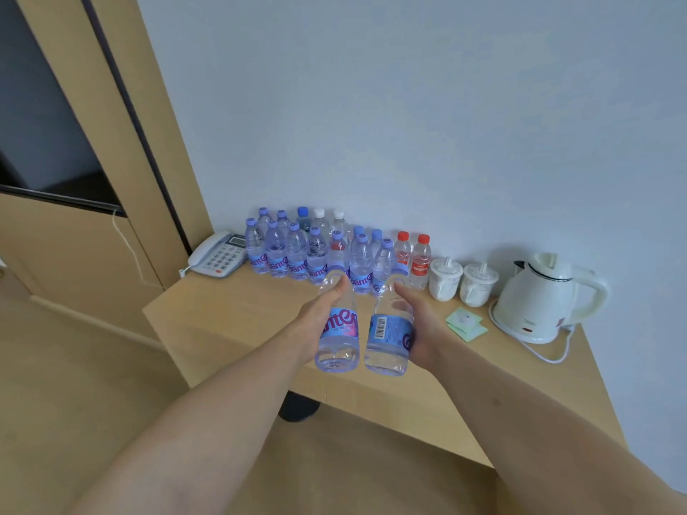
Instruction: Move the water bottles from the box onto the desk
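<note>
At frame centre, our left hand (316,317) grips one bottle (338,328) and our right hand (416,321) grips another (388,336), above the desk (238,321).

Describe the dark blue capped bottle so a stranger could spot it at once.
Find the desk against the wall, then the cluster of bottles between the phone and the kettle. In the back row by the wall stands the bottle. Its cap is solid dark blue; its neighbours' are pale lilac, white or red.
</note>
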Demonstrator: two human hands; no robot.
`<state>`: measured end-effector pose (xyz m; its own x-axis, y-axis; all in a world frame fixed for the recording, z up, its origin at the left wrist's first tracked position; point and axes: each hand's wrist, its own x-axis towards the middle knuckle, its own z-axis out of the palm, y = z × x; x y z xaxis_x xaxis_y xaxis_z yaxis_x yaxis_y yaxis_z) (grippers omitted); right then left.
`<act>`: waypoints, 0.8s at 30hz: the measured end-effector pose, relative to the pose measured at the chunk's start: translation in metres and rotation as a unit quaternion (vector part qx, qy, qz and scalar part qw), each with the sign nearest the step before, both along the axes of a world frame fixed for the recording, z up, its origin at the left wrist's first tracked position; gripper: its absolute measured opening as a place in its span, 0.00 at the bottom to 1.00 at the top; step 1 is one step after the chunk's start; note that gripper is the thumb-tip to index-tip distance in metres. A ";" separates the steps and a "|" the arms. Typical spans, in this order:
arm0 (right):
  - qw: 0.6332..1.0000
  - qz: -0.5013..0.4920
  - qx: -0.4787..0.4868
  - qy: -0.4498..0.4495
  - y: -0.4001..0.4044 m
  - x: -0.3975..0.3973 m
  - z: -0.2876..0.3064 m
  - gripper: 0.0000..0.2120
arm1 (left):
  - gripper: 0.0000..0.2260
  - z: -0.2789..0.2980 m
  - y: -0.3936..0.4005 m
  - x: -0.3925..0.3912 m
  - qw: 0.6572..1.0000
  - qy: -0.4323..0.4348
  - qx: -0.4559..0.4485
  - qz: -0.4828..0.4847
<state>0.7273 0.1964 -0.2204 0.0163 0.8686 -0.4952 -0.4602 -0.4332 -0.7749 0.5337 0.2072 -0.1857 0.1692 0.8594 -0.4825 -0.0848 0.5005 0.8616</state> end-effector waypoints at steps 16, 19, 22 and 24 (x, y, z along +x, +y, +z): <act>0.986 -0.120 -0.051 -0.105 0.141 0.027 -0.032 0.24 | 0.16 -0.043 0.194 0.040 0.983 0.066 -0.019 -0.171; 0.977 -0.167 -0.064 -0.119 0.156 0.024 -0.037 0.21 | 0.18 -0.053 0.219 0.042 0.972 0.069 -0.021 -0.222; 0.963 -0.227 -0.064 -0.133 0.169 0.021 -0.042 0.23 | 0.19 -0.060 0.241 0.044 0.962 0.070 -0.021 -0.261; 0.951 -0.259 -0.060 -0.155 0.177 0.022 -0.046 0.23 | 0.20 -0.065 0.254 0.046 0.957 0.070 -0.020 -0.281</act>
